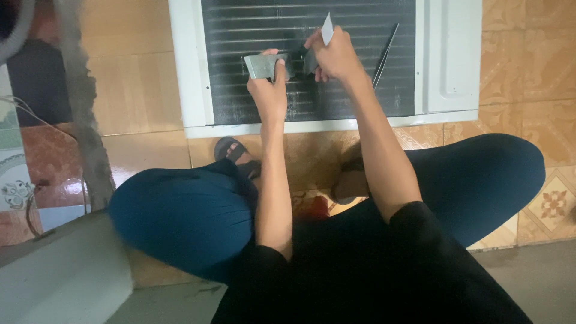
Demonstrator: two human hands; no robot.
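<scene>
The scene under my head camera is dim and warm-toned, with soft, low-contrast shadows between my knees, mild glare on the white frame (192, 66) of the finned unit, slight softness across my hands, and noticeable blur toward the lower-left edge.

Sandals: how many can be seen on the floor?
2. One sandal sits below the left hand, by the left knee; the other sandal is under the right forearm, partly hidden.
</scene>
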